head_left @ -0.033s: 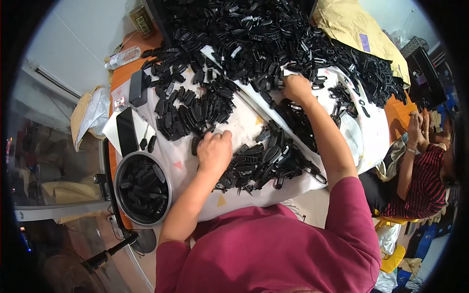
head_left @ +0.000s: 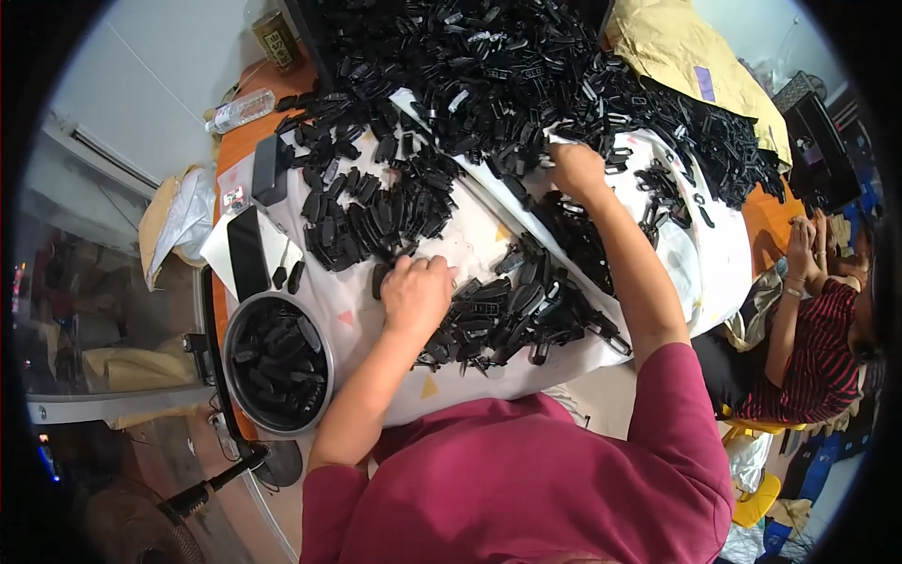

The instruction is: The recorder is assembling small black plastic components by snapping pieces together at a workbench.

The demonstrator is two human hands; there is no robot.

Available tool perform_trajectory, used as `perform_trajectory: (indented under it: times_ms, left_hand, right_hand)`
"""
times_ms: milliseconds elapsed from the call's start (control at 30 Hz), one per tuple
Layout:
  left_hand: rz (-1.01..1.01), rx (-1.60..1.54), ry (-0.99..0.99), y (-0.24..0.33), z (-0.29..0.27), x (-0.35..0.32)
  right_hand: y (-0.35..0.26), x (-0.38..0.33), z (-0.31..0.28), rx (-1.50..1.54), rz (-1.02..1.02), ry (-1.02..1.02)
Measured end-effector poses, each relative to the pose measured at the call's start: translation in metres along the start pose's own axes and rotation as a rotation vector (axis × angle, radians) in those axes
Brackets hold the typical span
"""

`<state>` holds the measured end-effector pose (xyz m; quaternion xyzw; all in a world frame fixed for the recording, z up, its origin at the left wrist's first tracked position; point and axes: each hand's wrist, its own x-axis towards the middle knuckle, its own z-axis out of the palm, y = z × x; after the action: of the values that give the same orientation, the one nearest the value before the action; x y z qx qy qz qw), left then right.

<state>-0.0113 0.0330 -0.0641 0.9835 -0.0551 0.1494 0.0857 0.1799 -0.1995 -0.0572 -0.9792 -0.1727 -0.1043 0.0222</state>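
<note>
Your left hand [head_left: 415,293] rests knuckles-up at the centre of the frame, on the white sheet [head_left: 470,246] that covers the table [head_left: 246,141]. Its fingers are curled down onto small black plastic clips [head_left: 507,315], which lie in a loose heap just right of the hand and reach toward the lower right. What the fingers actually grip, if anything, cannot be told from above.

Your right hand [head_left: 575,169] reaches up and to the right, fingers bent into the near edge of the big clip pile [head_left: 526,66] that fills the top of the frame. Whether they have closed on a piece is hidden.

The clips are short oblong pieces. Those in the cluster [head_left: 376,211] upper left of your left hand mostly lie with their long axes running from lower left to upper right, side by side. Those in the heap under your hands point every way.

A round metal bowl [head_left: 278,365], lower left, holds more clips. A dark phone [head_left: 248,252] lies just above it, its long axis nearly up and down the frame. A clear bottle [head_left: 241,111] lies on its side at upper left, near a tin [head_left: 278,39]. At the right edge sits another person [head_left: 816,329] in a striped top.
</note>
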Motion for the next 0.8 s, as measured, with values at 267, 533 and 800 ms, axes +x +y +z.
perform_trajectory:
  times_ms: [267,533,800]
  left_hand:
    - [-0.268,-0.779,-0.053,-0.002,-0.018,0.007]
    - [-0.328,-1.573,0.055,0.008,-0.051,-0.008]
    - [0.09,-0.917,0.239,0.003,-0.069,0.002]
  right_hand:
    - [-0.095,-0.086,-0.088,1.464,-0.007,-0.312]
    - [-0.128,-0.126,-0.099,1.195,-0.195,0.152]
    - [-0.113,-0.124,-0.106,0.882,-0.424,0.258]
